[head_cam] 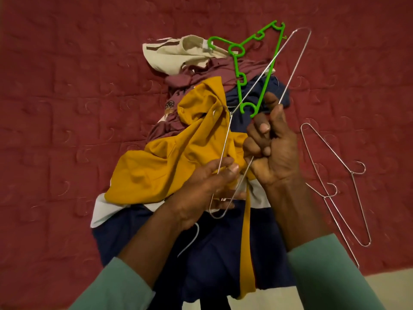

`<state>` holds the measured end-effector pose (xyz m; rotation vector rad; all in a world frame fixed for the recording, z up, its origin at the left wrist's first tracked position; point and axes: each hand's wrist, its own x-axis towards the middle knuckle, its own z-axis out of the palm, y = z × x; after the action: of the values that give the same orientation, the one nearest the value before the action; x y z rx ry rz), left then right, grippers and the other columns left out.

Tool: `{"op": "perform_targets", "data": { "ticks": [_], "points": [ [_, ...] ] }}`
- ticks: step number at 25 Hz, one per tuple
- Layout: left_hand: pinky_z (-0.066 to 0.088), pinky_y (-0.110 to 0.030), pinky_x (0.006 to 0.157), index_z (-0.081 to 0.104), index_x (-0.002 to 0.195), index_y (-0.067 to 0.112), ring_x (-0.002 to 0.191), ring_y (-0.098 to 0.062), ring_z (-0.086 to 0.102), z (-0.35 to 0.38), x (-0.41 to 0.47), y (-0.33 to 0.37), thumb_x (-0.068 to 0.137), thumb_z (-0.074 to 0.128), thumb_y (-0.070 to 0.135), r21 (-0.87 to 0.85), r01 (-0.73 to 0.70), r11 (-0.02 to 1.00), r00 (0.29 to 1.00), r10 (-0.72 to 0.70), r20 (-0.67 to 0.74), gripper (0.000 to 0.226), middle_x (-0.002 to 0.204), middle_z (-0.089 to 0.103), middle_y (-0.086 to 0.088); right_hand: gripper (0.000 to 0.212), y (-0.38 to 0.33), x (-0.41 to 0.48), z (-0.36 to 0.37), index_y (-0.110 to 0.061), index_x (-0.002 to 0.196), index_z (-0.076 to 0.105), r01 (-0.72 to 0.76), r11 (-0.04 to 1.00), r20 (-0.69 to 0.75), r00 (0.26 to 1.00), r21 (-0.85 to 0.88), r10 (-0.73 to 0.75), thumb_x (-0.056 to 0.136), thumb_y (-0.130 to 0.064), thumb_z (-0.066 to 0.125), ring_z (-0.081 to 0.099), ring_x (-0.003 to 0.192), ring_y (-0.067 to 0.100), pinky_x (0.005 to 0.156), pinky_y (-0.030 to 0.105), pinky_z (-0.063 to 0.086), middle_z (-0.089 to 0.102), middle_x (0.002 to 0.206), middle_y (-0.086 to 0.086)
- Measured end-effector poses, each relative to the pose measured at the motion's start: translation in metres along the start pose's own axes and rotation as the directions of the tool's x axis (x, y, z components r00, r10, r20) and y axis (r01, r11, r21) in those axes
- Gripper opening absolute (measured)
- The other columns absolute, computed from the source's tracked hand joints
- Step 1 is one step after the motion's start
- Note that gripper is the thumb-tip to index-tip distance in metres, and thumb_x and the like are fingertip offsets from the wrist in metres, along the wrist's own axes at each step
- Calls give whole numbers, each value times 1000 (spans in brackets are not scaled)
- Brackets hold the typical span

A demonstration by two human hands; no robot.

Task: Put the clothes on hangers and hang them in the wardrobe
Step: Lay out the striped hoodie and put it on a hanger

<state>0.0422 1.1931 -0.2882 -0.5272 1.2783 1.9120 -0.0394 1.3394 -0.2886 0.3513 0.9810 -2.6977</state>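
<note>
Wire hanger (pixel 224 140) pinched by left fingers (pixel 232 170), right fingers (pixel 264 128)

Seen from above, a pile of clothes lies on a dark red quilted bed (pixel 67 86). A mustard-yellow garment (pixel 161 166) sits on top, over navy cloth (pixel 212 253), a maroon piece (pixel 201 79) and a cream piece (pixel 169 54). The left hand (pixel 207 184) pinches a wire hanger (pixel 225 139) against the yellow fabric. The right hand (pixel 270 148) grips the same hanger's wire. A green plastic hanger (pixel 267 76) rests on the pile behind. Two more wire hangers (pixel 352 173) lie on the bed to the right.
</note>
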Motion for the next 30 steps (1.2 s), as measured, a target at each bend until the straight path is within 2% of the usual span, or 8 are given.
{"op": "perform_targets", "data": {
  "ticks": [2,5,8,12,15,19,25,30],
  "points": [
    [45,-22,48,53,142,27,67,-16,72,-3,-9,3,95,60,45,-80,-15,997,998,20,59,51,116,76,-11,29,10,-2,0,-16,117,53,29,997,-36,999,-69,-32,113,-30,27,43,46,3,43,17,38,53,70,-2],
    [28,-18,37,54,143,29,41,-9,42,-25,-20,9,90,67,40,27,-139,990,988,140,-69,56,78,70,-7,34,23,-8,-11,-19,105,66,42,902,-179,975,-430,-131,111,-37,38,62,73,17,66,29,53,64,80,0],
    [29,-18,38,57,138,30,42,-11,39,-52,-37,13,80,77,32,238,-244,940,942,288,-171,61,55,55,-4,34,44,-11,-38,-24,98,69,-101,589,-316,908,-802,-276,107,-47,45,66,87,19,76,38,54,68,90,0],
    [37,-20,44,59,133,32,41,-8,43,-88,-51,7,84,84,22,598,-250,762,869,449,-208,57,46,50,-1,16,68,-21,-67,-17,96,70,-172,161,-195,971,-972,-142,97,-32,67,67,77,16,70,37,55,70,84,-2],
    [37,-22,50,61,129,40,45,-9,46,-109,-62,1,80,87,34,698,-225,679,864,471,-180,56,48,53,-1,12,46,-17,-67,-22,91,72,-183,463,-360,873,-867,-330,95,-24,61,68,79,24,76,47,59,72,84,3],
    [39,-23,50,64,121,41,42,-9,49,-122,-85,10,81,89,26,811,-202,550,854,505,-130,50,48,56,-4,13,2,-2,-59,-17,102,70,-244,875,-608,791,-418,-70,101,-18,57,71,87,24,76,42,61,74,103,11],
    [39,-27,43,62,132,37,38,-5,49,-133,-118,65,70,75,62,947,-146,287,873,487,-13,68,48,58,6,14,-36,9,-21,-16,96,69,-297,873,-640,768,-388,-23,102,-23,58,69,87,22,85,43,58,73,94,7],
    [36,-27,50,53,148,33,57,2,61,-111,-115,120,77,88,37,996,-94,3,917,389,85,79,54,61,13,24,-41,-4,32,-2,82,65,-210,589,-355,924,-780,-141,94,-22,61,53,74,21,70,38,45,59,80,13]
  ]
}}
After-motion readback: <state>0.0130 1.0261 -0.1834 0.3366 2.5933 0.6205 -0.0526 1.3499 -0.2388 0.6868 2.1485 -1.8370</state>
